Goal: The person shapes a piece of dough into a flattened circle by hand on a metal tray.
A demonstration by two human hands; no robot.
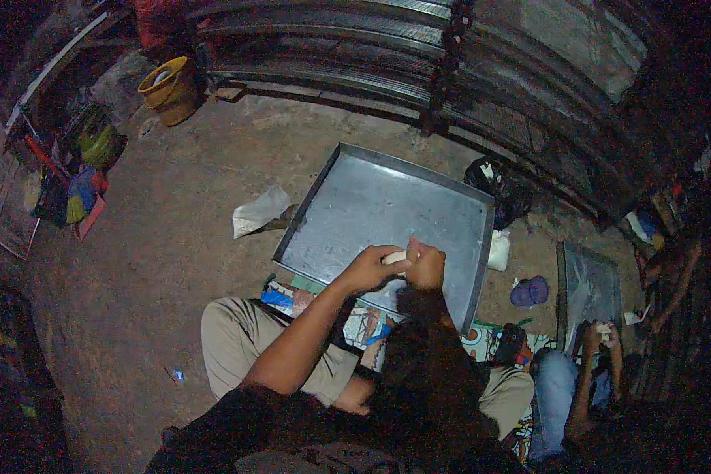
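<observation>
A small pale, dough-like piece (394, 257) is held between my two hands, above the near part of a large square metal tray (355, 197). My left hand (369, 268) pinches it from the left, thumb and fingers closed around it. Curled into a fist, my right hand (425, 267) grips the piece's right end, which the fingers hide. The tray's grey surface is bare apart from some light smears, and its raised rim is dark.
A white bag (259, 212) lies left of the tray; a black plastic bag (494, 189) and purple cap (528, 291) lie right. A yellow bucket (170, 91) stands far left. At right, a co-worker's hands (603, 336) hold a pale piece by another tray (588, 280).
</observation>
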